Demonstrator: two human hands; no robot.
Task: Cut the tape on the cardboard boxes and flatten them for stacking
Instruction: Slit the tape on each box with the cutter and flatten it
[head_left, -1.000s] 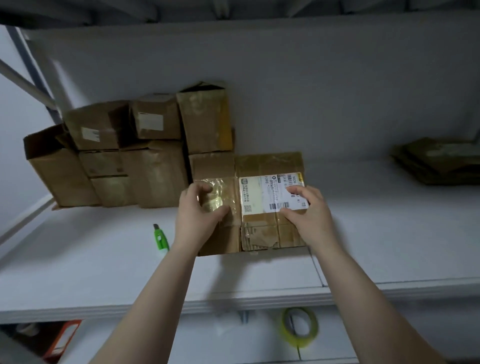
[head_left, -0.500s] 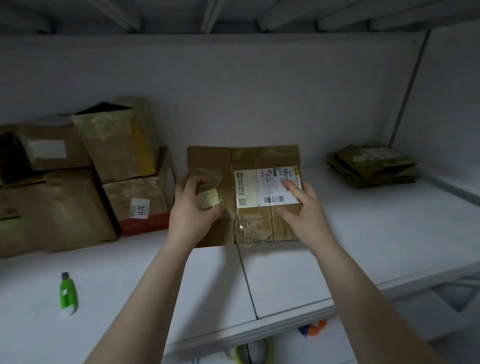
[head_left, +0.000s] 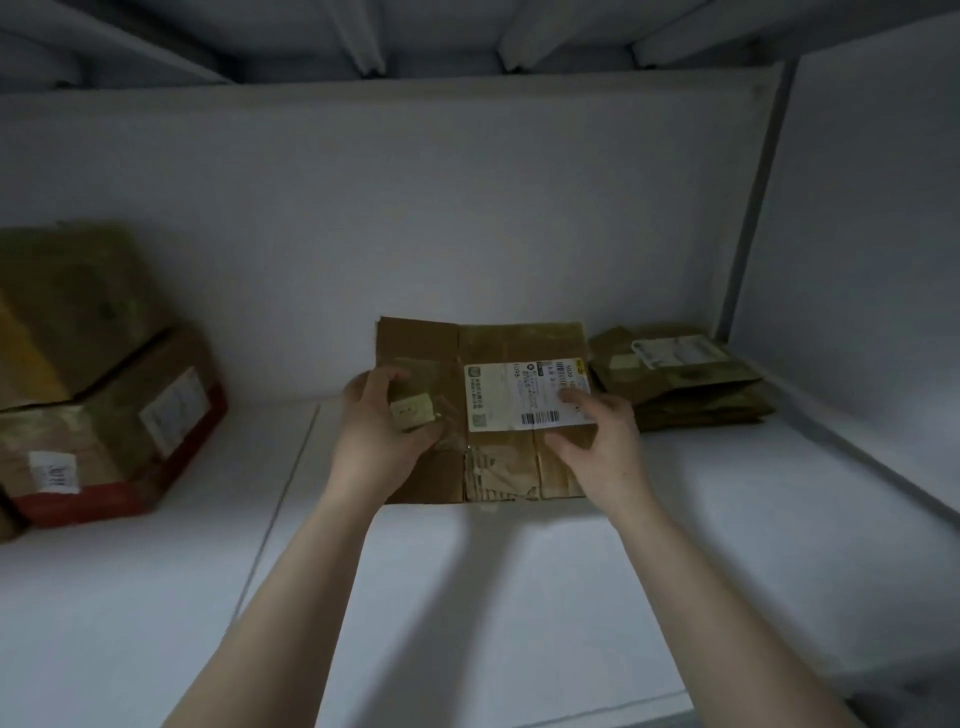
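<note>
Already your left hand (head_left: 382, 431) and right hand (head_left: 597, 441) grip one flattened box (head_left: 498, 353); right of it lies the flat stack (head_left: 691, 379), left wait uncut boxes (head_left: 104, 395).

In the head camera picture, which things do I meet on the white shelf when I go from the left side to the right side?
Unopened boxes → left hand → flattened box with the white label held by both hands → right hand → pile of flattened boxes by the right wall.

two hands (head_left: 382, 431), one flattened box (head_left: 498, 467), two boxes (head_left: 104, 415).
</note>
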